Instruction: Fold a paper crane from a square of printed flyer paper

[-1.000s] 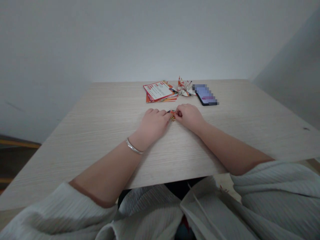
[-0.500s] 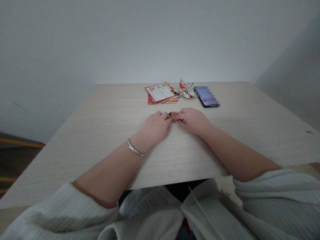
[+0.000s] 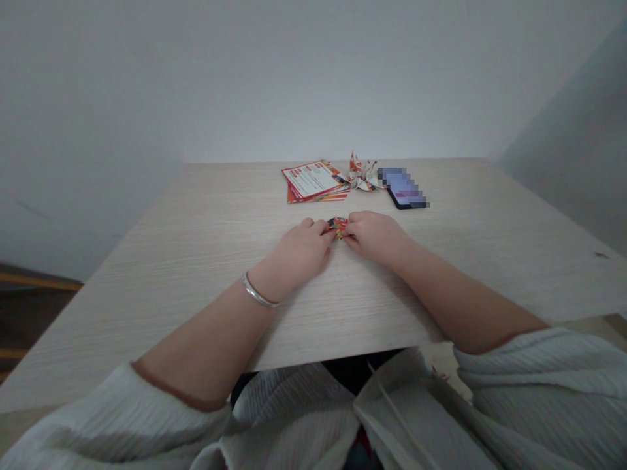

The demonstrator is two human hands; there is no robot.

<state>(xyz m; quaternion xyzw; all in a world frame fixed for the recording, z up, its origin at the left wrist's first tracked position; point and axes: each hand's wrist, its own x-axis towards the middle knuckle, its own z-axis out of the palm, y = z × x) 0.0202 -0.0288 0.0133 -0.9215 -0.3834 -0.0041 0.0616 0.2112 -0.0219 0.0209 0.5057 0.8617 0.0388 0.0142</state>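
Note:
A small piece of folded patterned paper (image 3: 337, 225), red, green and dark, lies between my two hands over the middle of the table. My left hand (image 3: 304, 251) grips its left side, with fingers closed. My right hand (image 3: 375, 234) pinches the right side between thumb and fingers. Much of the paper is covered by my fingertips, so its full shape cannot be made out. A silver bangle (image 3: 257, 292) circles my left wrist.
Beyond my hands, a stack of printed sheets (image 3: 313, 179) lies on the pale wooden table (image 3: 206, 261). Beside it sits a folded paper flower or similar origami (image 3: 362, 177). A phone (image 3: 402, 188) with its screen lit lies to the right. A wall rises behind the table.
Slightly more of the patterned paper shows between my fingers, whose grip has shifted a little. Both hands stay in nearly the same place. The whole view has shifted slightly.

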